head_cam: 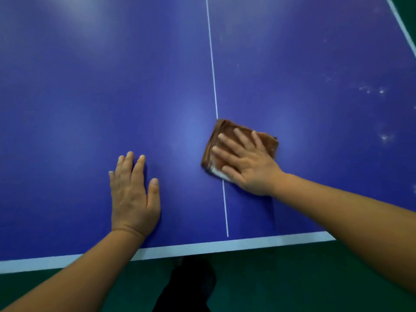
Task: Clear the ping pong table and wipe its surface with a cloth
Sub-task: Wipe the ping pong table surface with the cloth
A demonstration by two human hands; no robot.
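Flat, right hand [247, 163] presses cloth [227, 129] near table [90, 86] edge.

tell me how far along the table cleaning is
Clearing looks done: nothing but the cloth lies on the visible part of the table. Wiping is in hand: the right hand presses the folded cloth flat over the centre line, the left hand rests flat on the table. Left: the whitish smudges at far right.

Two hands flat on the blue table [90, 97]
Right hand [245, 164] presses a folded brown cloth [229, 131] over the white centre line [212, 64]; left hand [132, 194] rests bare nearby.
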